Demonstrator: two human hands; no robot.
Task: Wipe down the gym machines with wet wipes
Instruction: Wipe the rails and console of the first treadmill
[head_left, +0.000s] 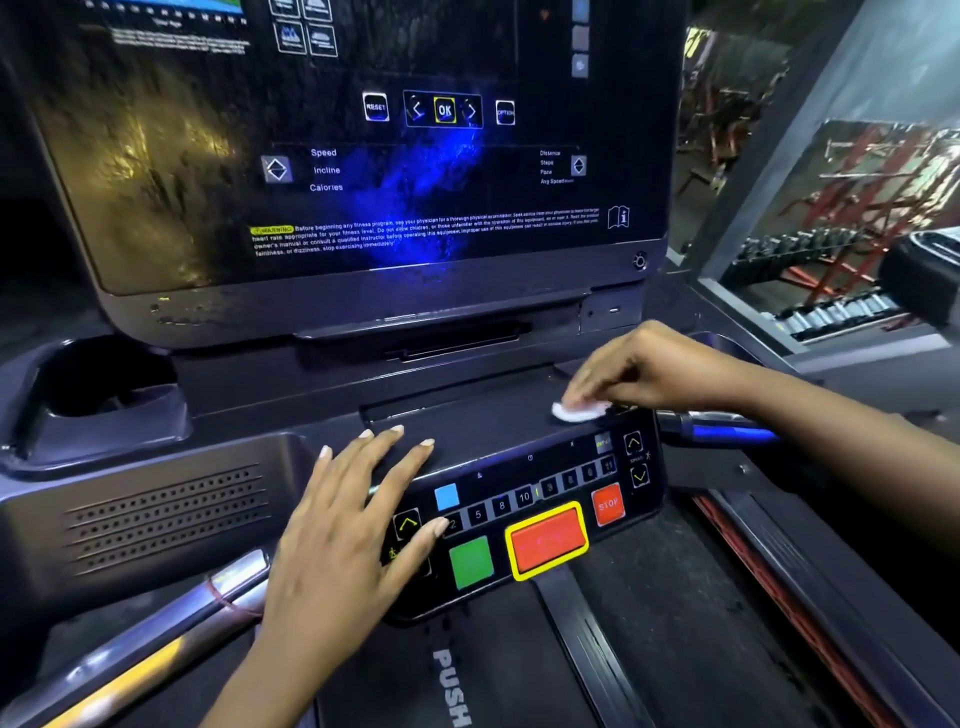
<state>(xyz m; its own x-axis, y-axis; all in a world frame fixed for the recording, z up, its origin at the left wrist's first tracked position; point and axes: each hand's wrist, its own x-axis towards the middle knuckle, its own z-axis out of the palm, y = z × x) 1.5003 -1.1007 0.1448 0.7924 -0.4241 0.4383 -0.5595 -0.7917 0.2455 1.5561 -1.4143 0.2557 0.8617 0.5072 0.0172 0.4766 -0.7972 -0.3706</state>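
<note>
The right hand pinched the wipe under its fingertips on the ledge, while the left hand lay flat, fingers spread, on the keypad, where leaning could have pressed the green key beside its thumb.

The treadmill console's dark ledge carries your white wet wipe at its right end, gripped under your right hand; your left hand lies flat across the ledge and button panel.
</note>
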